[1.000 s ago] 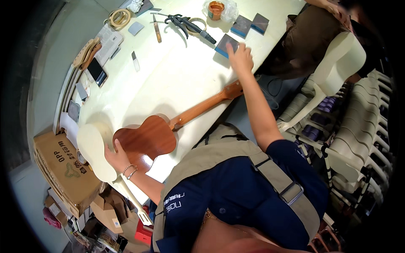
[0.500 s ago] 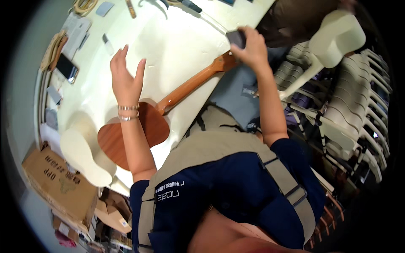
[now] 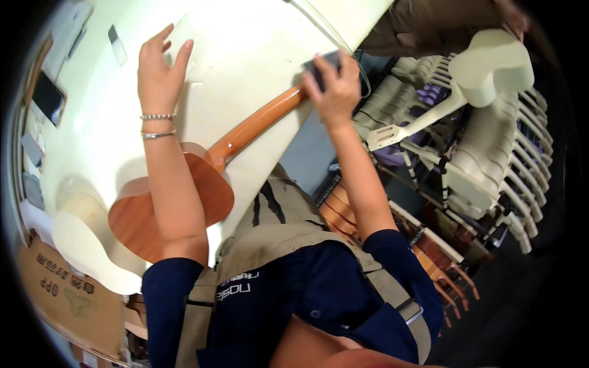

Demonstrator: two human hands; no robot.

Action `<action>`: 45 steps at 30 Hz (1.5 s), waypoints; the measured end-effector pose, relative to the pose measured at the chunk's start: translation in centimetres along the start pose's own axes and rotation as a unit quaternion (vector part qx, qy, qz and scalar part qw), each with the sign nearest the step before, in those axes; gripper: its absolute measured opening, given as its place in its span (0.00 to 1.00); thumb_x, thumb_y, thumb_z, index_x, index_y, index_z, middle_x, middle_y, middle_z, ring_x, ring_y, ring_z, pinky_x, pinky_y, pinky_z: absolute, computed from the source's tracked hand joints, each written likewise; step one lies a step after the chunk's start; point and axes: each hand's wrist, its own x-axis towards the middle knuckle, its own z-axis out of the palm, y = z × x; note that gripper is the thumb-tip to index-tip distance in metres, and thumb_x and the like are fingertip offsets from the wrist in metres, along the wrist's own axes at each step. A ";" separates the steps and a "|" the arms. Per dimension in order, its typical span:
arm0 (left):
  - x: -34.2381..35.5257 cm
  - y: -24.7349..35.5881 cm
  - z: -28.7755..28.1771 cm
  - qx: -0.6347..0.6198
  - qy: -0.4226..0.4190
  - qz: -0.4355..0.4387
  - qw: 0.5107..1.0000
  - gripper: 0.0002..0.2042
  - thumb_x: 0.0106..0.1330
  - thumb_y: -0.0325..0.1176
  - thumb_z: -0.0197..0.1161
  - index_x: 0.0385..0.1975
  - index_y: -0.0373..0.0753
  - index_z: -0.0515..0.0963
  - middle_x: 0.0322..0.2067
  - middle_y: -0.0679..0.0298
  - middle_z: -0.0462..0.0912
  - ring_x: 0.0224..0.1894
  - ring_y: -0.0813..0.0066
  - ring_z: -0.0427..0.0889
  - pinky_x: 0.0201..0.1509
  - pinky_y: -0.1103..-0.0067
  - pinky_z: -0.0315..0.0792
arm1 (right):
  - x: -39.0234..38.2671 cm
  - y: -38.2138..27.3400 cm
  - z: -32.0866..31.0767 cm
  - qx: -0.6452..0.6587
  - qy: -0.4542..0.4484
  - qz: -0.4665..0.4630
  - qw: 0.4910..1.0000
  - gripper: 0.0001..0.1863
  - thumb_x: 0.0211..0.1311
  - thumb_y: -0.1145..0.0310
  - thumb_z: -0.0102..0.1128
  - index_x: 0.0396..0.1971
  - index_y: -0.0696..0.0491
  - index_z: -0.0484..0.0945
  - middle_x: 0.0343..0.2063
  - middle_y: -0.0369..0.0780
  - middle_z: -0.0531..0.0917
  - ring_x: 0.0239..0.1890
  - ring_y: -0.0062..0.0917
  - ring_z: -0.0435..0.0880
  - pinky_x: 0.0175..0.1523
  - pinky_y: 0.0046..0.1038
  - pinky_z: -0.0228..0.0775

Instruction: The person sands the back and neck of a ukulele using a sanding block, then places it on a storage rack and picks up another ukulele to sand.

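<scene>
Near left, a pale instrument body sits by a cardboard box. Right beside it on the counter, the brown ukulele lies back up, neck pointing far right, presumably so the neck falls within easy reach. The left forearm passes over it, and farther out the left hand is spread, gripping nothing! The right hand curls round a dark block at the neck's far end, fingers on top, likely for steady control; contact with the headstock is hidden. Count them: one brown ukulele, one block, one phone, one blade.
</scene>
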 end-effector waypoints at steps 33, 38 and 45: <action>0.5 -1.7 0.7 0.030 -0.067 -0.036 0.997 0.24 0.61 0.44 0.61 0.53 0.37 0.72 0.48 0.54 0.75 0.52 0.65 0.74 0.56 0.74 0.67 | -4.1 -3.6 -0.5 0.057 -0.021 0.090 0.994 0.20 0.46 0.59 0.68 0.41 0.47 0.82 0.51 0.38 0.77 0.55 0.44 0.72 0.60 0.42 0.63; 0.7 -1.2 0.6 0.014 -0.077 -0.024 0.997 0.23 0.61 0.43 0.62 0.53 0.38 0.72 0.49 0.55 0.74 0.53 0.64 0.73 0.58 0.73 0.66 | 4.5 4.2 -0.3 0.004 0.035 0.201 0.979 0.18 0.51 0.58 0.65 0.41 0.51 0.81 0.50 0.41 0.77 0.52 0.42 0.73 0.56 0.39 0.65; 0.2 -1.7 0.6 0.039 -0.079 -0.037 0.995 0.24 0.61 0.44 0.61 0.54 0.38 0.71 0.50 0.54 0.74 0.55 0.62 0.72 0.58 0.73 0.66 | -3.8 -1.3 0.3 0.039 0.022 0.063 0.997 0.20 0.49 0.60 0.66 0.43 0.48 0.81 0.51 0.39 0.77 0.55 0.43 0.72 0.61 0.41 0.62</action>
